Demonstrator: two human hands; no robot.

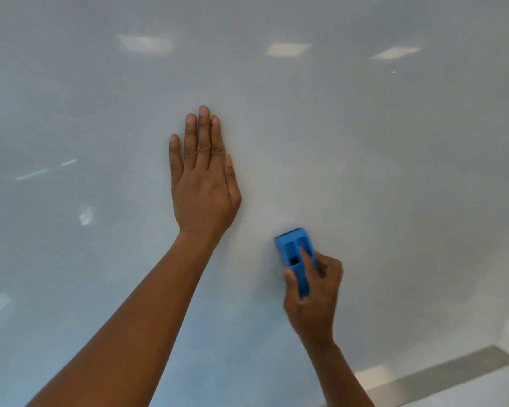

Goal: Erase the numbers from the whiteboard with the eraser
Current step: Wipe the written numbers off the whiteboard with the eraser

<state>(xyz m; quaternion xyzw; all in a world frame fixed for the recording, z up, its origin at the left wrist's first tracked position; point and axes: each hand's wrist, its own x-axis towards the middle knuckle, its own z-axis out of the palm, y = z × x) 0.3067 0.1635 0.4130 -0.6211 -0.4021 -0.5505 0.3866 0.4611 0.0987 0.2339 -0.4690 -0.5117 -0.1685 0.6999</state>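
Observation:
A glossy white whiteboard [365, 157] fills nearly the whole view. No numbers or marks show on it. My left hand [203, 183] lies flat against the board near the middle, its fingers straight, close together and pointing up. My right hand [315, 292] is lower and to the right, shut on a blue eraser [296, 254]. The eraser is pressed against the board, with its upper end sticking out above my fingers. Its pad side is hidden against the board.
Ceiling lights reflect as pale patches [287, 49] across the top of the board. A grey metal tray or ledge [453, 374] runs along the board's bottom edge at the lower right.

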